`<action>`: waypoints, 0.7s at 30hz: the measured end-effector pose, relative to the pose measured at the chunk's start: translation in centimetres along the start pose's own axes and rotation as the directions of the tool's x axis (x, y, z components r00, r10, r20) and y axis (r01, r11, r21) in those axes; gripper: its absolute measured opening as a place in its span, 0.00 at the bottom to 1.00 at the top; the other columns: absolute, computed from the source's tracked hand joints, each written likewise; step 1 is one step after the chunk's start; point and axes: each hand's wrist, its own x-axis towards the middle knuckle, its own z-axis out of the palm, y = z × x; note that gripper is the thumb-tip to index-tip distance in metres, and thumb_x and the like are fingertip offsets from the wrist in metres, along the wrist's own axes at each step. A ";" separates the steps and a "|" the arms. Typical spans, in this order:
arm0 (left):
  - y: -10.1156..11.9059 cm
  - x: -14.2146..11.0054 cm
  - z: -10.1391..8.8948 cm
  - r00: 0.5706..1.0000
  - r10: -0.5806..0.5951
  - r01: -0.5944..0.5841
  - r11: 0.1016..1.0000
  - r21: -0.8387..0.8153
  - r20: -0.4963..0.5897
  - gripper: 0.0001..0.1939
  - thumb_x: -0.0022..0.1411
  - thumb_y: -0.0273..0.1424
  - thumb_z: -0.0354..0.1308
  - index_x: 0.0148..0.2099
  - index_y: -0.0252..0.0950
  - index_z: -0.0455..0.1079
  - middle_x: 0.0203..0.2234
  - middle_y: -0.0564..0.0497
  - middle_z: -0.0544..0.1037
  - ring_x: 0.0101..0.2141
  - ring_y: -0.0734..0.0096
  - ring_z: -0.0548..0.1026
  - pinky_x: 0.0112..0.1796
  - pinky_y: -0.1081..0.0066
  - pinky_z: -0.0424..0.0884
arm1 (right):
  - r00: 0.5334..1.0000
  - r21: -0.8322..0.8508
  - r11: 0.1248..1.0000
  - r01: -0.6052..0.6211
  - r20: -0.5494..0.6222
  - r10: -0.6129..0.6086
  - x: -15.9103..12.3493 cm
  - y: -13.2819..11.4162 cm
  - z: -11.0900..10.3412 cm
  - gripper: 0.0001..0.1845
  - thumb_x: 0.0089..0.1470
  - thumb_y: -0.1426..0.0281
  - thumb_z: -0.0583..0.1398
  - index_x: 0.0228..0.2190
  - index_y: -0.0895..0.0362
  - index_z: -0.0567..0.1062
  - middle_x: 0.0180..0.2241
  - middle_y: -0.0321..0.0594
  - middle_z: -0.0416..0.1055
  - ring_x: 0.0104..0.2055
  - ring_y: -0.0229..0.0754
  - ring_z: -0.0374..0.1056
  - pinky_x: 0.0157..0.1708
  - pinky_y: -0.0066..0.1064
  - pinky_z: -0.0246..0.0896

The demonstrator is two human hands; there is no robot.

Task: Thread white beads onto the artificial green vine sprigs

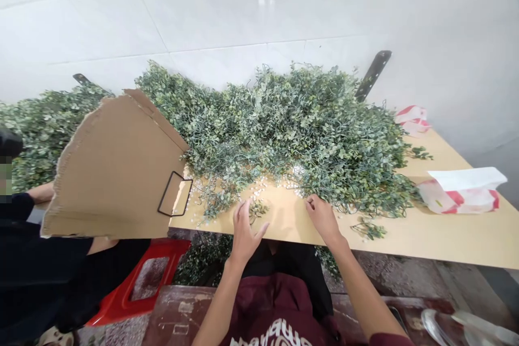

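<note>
A big heap of green artificial leafy sprigs (292, 135) covers the back of a tan table (446, 232). Small white beads (259, 190) lie scattered on the table in front of the heap. My left hand (245, 230) hovers over the front edge with fingers spread, close to a loose sprig (256, 209). My right hand (322, 217) rests on the tabletop with its fingertips bent down at the foot of the heap, by the beads; what the fingertips pinch, if anything, is too small to see.
A cardboard flap (113, 173) with a black wire handle (175, 194) stands at the left. A person in black (36, 259) sits beyond it. A red stool (140, 286) is below. Red-and-white bags (460, 192) lie at the right; another (413, 119) is farther back.
</note>
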 end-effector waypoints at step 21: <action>-2.0 3.0 2.6 0.992 -0.033 0.005 0.975 0.222 0.123 0.06 0.65 0.25 0.55 0.45 0.37 0.69 0.40 0.47 0.73 0.45 0.60 0.70 0.46 0.61 0.69 | 0.951 0.862 0.440 -0.253 0.305 -0.051 -4.0 -4.1 2.7 0.20 0.46 0.54 0.68 0.31 0.59 0.77 0.27 0.44 0.78 0.31 0.46 0.74 0.36 0.37 0.70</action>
